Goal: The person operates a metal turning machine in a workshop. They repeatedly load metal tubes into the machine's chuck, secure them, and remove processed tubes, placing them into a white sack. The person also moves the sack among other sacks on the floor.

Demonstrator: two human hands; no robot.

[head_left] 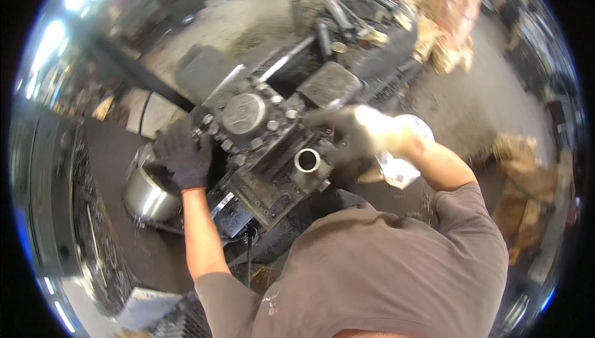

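My left hand (184, 155), in a dark glove, lies at the left side of a square lathe tool post (245, 113) with a round cap and several bolts. Its fingers are stretched out and apart, beside the rim of a shiny metal cylinder (152, 195). The contact of the fingertips cannot be made out. My right hand (347, 128) is smeared by motion over the right side of the machine, past the carriage (263, 198). Its fingers are not distinct, and whether it holds anything is hidden. Between my hands an upright round metal tube end (307, 160) stands on the carriage.
A dark block (330, 85) sits behind my right hand. Farther back, a tray (396, 46) carries several tools and metal bars. Brown paper sacks (455, 18) stand at the far right, and more brown wrapping (527, 189) lies at right. A crumpled white sheet (400, 169) is below my right forearm.
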